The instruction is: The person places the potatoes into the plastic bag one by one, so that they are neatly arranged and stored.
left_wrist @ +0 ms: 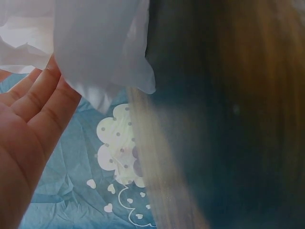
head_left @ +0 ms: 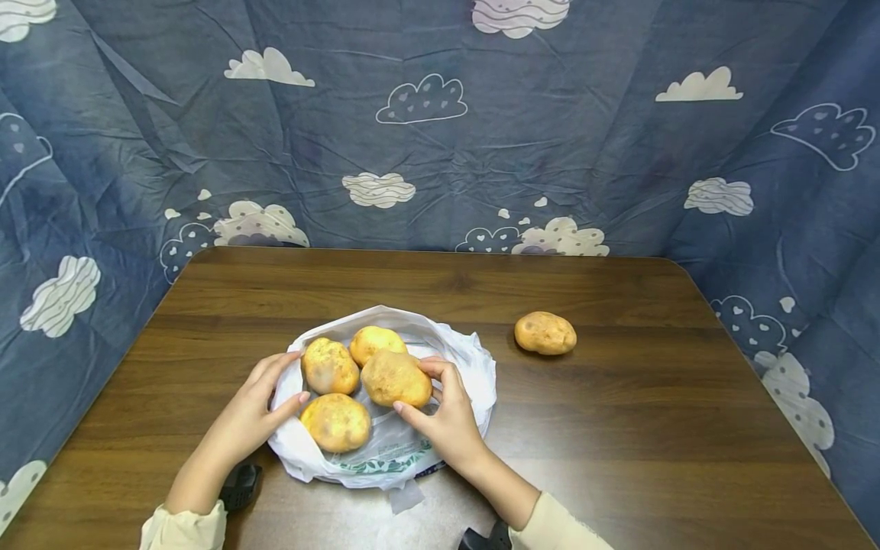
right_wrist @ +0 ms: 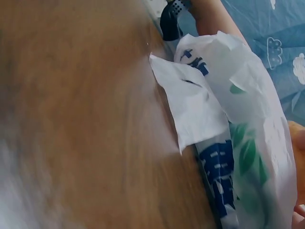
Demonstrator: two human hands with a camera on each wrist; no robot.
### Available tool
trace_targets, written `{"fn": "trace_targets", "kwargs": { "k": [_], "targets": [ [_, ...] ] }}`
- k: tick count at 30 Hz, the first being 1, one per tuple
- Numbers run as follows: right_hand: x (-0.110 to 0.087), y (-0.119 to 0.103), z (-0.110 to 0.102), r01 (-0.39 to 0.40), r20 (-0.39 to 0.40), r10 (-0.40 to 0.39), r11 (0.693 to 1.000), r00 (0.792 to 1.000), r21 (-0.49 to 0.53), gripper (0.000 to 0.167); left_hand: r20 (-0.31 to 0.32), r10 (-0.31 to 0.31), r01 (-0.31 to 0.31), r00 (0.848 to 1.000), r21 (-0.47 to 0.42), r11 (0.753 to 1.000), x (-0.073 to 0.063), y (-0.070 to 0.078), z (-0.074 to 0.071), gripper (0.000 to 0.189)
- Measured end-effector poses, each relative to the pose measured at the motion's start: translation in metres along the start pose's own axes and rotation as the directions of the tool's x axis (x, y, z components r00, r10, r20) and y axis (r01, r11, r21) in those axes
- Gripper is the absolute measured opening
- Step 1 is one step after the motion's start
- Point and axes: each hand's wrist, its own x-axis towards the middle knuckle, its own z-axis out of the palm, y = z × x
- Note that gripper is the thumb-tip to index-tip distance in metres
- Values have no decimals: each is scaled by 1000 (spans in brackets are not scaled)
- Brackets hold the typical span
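Observation:
A white plastic bag (head_left: 385, 458) with green leaf print stands spread wide on the table. Three potatoes lie in its left and back parts: one potato (head_left: 330, 367) at the left, another (head_left: 376, 341) at the back and a third (head_left: 337, 422) at the front. My right hand (head_left: 450, 416) grips a fourth potato (head_left: 396, 380) between thumb and fingers, over the bag's opening. At the bag's left rim, my left hand (head_left: 250, 409) holds the plastic, its thumb by the front potato. In the left wrist view, its fingers (left_wrist: 45, 102) reach behind the white plastic.
Another potato (head_left: 545, 333) lies on the brown wooden table (head_left: 619, 428), to the right of the bag. A blue cloth (head_left: 440, 153) with cloud patterns hangs behind the table and at its sides. Black wrist devices (head_left: 241, 486) sit below both hands.

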Motion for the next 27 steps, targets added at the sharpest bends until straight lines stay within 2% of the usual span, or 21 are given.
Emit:
{"fn": "trace_targets", "kwargs": {
  "k": [8,16,27],
  "targets": [
    [-2,2,7,-35,25,35,999,999,-29,50,-2,-2,2,1000,-2,1000,-1,1,0,56],
    [-7,36,13,-33,55,40,992,998,-121,54,-6,-3,3,1000,3,1000,-1,1,0,56],
    [-9,38,10,-98,120,116,985,986,-145,53,1,-9,9,1000,6,1000,-1,2,-1,56]
  ]
}}
